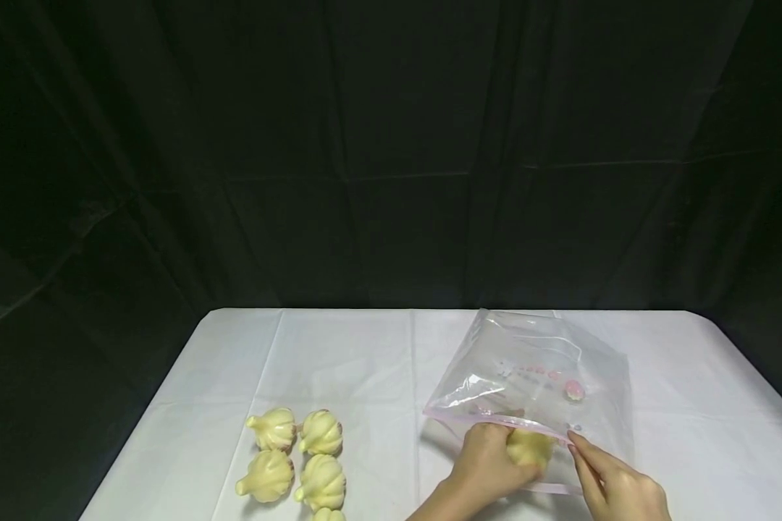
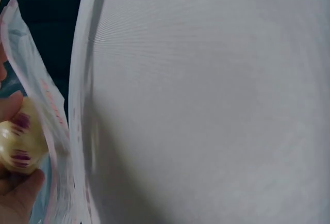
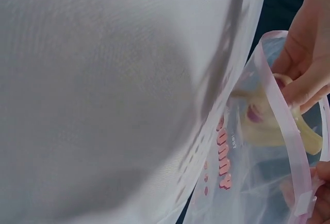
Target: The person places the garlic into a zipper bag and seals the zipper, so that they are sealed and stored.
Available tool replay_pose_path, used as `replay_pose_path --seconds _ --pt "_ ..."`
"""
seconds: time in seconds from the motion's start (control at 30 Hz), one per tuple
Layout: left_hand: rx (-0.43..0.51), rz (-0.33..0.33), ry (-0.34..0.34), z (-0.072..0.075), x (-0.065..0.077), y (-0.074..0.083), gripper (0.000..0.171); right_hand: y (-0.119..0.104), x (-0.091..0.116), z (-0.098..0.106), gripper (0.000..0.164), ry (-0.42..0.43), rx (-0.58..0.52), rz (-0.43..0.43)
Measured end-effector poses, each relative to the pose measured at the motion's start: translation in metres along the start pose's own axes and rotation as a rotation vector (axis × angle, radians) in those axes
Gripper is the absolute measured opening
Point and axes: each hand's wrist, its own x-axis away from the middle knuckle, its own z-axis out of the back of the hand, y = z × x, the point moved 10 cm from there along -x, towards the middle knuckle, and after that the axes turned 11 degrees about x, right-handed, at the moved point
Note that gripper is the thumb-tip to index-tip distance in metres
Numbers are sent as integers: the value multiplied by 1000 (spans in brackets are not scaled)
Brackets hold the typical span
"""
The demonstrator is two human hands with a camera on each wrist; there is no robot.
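A clear zip bag (image 1: 528, 347) with a pink rim and pink print lies on the right part of the table, its mouth held apart toward the front. My left hand (image 1: 485, 463) grips a pale yellow garlic bulb (image 1: 530, 449) inside the bag's mouth. Purple streaks mark this bulb (image 2: 23, 139) in the left wrist view. The right wrist view shows the bulb (image 3: 258, 128) partly behind the clear film, with the left hand (image 3: 307, 64) reaching in over the rim. My right hand (image 1: 619, 488) pinches the pink rim at the bag's right side.
Several more garlic bulbs (image 1: 321, 481) sit in two columns left of the bag, the nearest cut off by the frame's bottom. White cloth (image 1: 358, 362) covers the table. Behind it hangs a black curtain (image 1: 397, 239).
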Motion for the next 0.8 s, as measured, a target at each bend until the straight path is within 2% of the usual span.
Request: replay_pose_path --seconds 0.13,0.3,0.4,0.6,0.8 --pt "25 14 31 0 -1 -1 55 0 0 0 82 -9 2 -7" --pt "8 -26 78 2 -1 0 57 -1 -1 -1 84 -23 -3 -3" --pt "14 6 118 5 -2 -4 59 -1 -1 -1 84 -20 -2 0" --pt "67 66 170 9 -3 -14 54 -2 -1 -1 84 -25 -4 -8" --pt "98 48 241 16 -4 -19 49 -3 -1 -1 85 -34 -19 -6"
